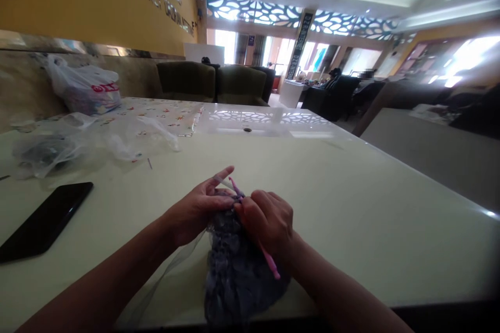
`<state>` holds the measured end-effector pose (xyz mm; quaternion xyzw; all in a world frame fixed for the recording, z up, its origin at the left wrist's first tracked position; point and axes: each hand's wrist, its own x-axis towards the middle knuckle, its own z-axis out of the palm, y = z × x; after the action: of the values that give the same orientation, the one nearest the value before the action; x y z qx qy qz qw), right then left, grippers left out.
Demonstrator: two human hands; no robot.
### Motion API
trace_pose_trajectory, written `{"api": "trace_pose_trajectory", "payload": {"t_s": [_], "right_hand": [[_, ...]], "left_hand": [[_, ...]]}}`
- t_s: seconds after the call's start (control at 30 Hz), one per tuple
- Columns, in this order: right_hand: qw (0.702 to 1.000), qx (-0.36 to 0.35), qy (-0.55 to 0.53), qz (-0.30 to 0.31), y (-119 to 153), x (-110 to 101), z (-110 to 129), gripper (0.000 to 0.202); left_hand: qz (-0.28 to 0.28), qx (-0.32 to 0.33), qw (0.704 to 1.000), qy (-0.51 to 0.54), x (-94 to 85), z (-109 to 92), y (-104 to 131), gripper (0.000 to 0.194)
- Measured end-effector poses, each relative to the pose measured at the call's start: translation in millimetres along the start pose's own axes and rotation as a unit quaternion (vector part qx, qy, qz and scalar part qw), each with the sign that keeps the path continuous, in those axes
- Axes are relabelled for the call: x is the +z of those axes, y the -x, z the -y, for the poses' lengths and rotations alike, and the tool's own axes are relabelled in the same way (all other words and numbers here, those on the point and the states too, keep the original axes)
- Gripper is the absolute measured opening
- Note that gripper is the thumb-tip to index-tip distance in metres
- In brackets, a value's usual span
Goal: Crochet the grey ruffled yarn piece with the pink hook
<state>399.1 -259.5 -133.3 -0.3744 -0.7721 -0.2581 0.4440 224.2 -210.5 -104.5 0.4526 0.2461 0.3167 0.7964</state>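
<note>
A pink crochet hook [269,260] runs through my right hand [269,218], whose fingers are closed around its shaft. Its hooked tip rises past the top edge of a dark grey crocheted piece [230,276]. My left hand [205,200] pinches that top edge between thumb and fingers, with the index finger stretched out forward. A thin translucent strip of plastic-like yarn [177,260] passes over the left index finger near the hook tip and trails down toward the table's front edge. The lower part of the crocheted piece hangs toward me, partly behind my right hand.
A black phone [45,221] lies left on the pale table [371,229]. Beyond it are a clear bag with dark contents [47,153], a crumpled clear bag [144,135], a patterned sheet [164,112] and a full white carrier bag [89,88]. Armchairs [240,83] stand behind; people sit far right.
</note>
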Motion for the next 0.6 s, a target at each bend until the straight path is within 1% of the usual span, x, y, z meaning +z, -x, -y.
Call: {"api": "trace_pose_trajectory", "payload": {"t_s": [0.07,0.1,0.17,0.23,0.3,0.4,0.47,0.5,0.53,0.57,0.6], "right_hand": [[0.997,-0.018,-0.069,-0.026,0.0,-1.2,-3.5,0.014],[0.993,-0.016,-0.112,-0.032,-0.9,-2.1,-5.4,0.010],[0.980,0.016,-0.197,-0.025,-3.8,-4.8,-8.8,0.005],[0.961,0.071,-0.269,0.001,-7.1,-8.8,-11.8,0.005],[0.935,0.132,-0.328,0.031,-9.2,-13.2,-15.1,0.012],[0.881,0.216,-0.415,0.073,-9.5,-17.1,-20.2,0.022],[0.845,0.253,-0.464,0.083,-8.7,-16.6,-21.4,0.025],[0.836,0.265,-0.474,0.082,-8.4,-15.4,-20.9,0.025],[0.839,0.268,-0.468,0.075,-8.1,-13.9,-19.6,0.025],[0.856,0.261,-0.442,0.063,-7.8,-12.3,-17.6,0.024],[0.881,0.243,-0.402,0.048,-7.5,-10.5,-15.2,0.023]], "left_hand": [[0.038,-0.026,0.998,0.032,-3.3,-4.1,-0.1,0.088],[0.046,-0.026,0.998,0.036,-5.5,-7.0,-0.1,0.090],[0.047,-0.012,0.998,0.031,-10.4,-13.4,-0.7,0.094],[0.035,0.009,0.999,0.016,-15.3,-19.0,-1.7,0.096],[0.022,0.024,0.999,-0.005,-19.0,-22.2,-2.8,0.095],[0.013,0.038,0.999,-0.025,-19.7,-21.8,-3.9,0.090],[0.011,0.048,0.998,-0.028,-16.6,-18.4,-4.1,0.086],[0.008,0.051,0.998,-0.030,-14.4,-16.0,-4.2,0.085],[0.004,0.050,0.998,-0.032,-11.9,-13.3,-4.1,0.082],[0.002,0.046,0.998,-0.036,-9.5,-10.5,-4.1,0.079],[0.001,0.038,0.998,-0.042,-7.2,-7.7,-4.0,0.075]]}}
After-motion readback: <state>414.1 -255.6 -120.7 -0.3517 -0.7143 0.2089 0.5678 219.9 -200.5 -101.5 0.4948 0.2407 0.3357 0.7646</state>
